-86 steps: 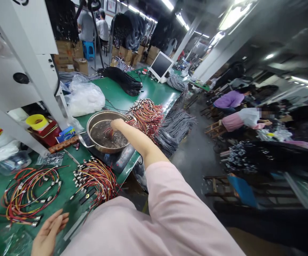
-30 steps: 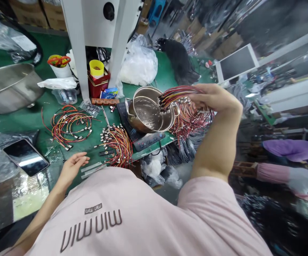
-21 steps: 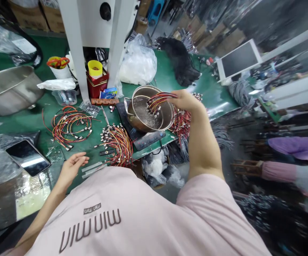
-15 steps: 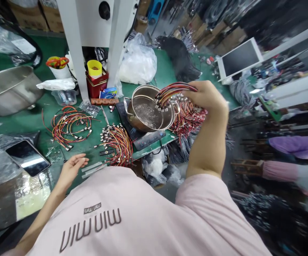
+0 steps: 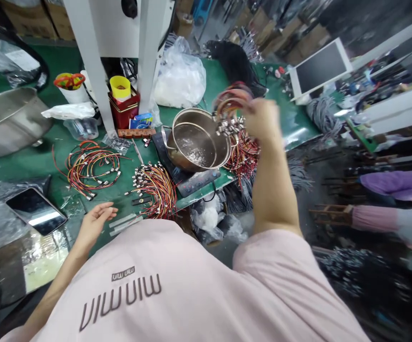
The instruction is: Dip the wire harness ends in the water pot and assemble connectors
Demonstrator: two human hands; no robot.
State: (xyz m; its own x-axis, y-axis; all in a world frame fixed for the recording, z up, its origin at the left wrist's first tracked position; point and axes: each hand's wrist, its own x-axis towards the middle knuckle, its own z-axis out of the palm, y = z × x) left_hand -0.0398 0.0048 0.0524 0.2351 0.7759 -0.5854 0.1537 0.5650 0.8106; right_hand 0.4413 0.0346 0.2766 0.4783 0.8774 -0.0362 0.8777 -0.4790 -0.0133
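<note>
Bench: long green tabletop [image 5: 294, 121], running away across the view and shiny along its right edge.
Frame: white metal uprights [image 5: 148, 52] standing on the bench.
Far end: a white-framed monitor [image 5: 321, 68], its screen dark.
Behind: cardboard boxes [image 5: 184, 23] and a bright blue stool [image 5: 202, 12].
Floor: dark grey [image 5: 246, 217], beside the bench.
Right: tilted and blurred; a wooden stool [image 5: 329, 214], people in purple [image 5: 398, 184] and pink-and-white [image 5: 377, 221], and a broad white band [image 5: 398, 116], unclear what.
Light: white glare on the bench; dim at right.
</note>
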